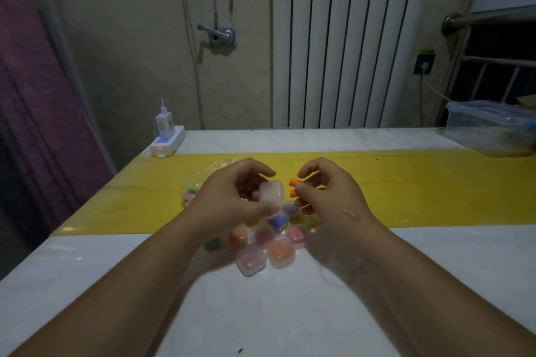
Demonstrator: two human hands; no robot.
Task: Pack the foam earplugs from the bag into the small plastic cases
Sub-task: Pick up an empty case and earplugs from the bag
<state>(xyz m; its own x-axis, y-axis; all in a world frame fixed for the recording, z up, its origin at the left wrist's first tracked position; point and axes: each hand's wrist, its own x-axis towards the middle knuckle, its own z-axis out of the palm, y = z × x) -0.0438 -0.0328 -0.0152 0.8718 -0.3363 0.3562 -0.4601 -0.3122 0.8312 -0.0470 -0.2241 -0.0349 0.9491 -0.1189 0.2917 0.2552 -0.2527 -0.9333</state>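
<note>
My left hand point(232, 197) holds one small plastic case point(271, 193) up above the bench point(261, 313), the fingers curled round it with the thumb at its near edge. My right hand point(327, 191) pinches two orange foam earplugs point(293, 187) side by side between thumb and fingers, their ends pointing toward the case from its three o'clock, close but not yet touching it. The case is cloudy and a little blurred, so I cannot tell whether its lid stands open. I judge the step in hand to be seating this pair inside. To do it well I would turn the mouth of the case toward nine o'clock of the plugs, keep the lid clear with my left thumb, and feed both plugs in together, lengthwise, pressing lightly so the foam gives and nothing sticks out to foul the lid. I should grip the case by its sides, not squeeze its walls, since it looks thin and likely to flex. Directly below, at six o'clock of my hands, lie the filled cases point(266, 240) in a loose heap, and the finished one belongs there. The bag point(193, 182) with more coloured plugs lies at nine o'clock of the case, on the yellow strip point(406, 188), partly hidden behind my left hand.
</note>
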